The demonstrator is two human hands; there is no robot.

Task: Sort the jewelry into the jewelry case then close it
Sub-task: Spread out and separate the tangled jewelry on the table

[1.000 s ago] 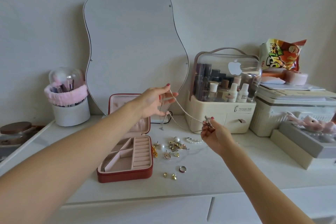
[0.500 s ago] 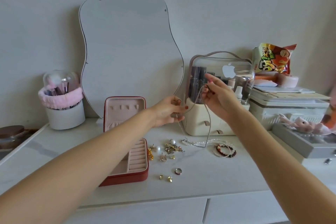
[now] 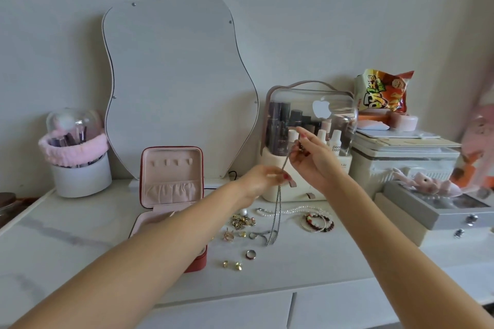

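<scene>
1. Since half a second ago the left hand [image 3: 260, 179] has stayed low by the organizer drawer, while the silver chain necklace [image 3: 278, 211] now hangs in a long doubled loop whose bottom reaches the countertop [image 3: 80, 238]; earlier its lower end hung higher.
2. Head view: the right hand [image 3: 311, 159] is raised in front of the clear-lidded cosmetics organizer [image 3: 310, 139], fingertips pinching the top of the chain.
3. The left hand, lower and to the left, pinches the same chain partway down between thumb and fingers.
4. The red jewelry case [image 3: 171, 195] stands open left of the hands, its pink lid upright; the left forearm hides most of the tray.
5. Loose jewelry lies right of the case: a pile of gold earrings [image 3: 242, 222], a ring [image 3: 251, 254], two small gold studs [image 3: 232, 264], a pearl strand [image 3: 291, 210] and beaded bracelets [image 3: 316, 222].
6. A wavy mirror [image 3: 176, 83] leans on the wall behind the case.
7. A brush holder [image 3: 78, 157] with a pink band stands far left.
8. A snack bag [image 3: 382, 91] sits on stacked boxes at right.
</scene>
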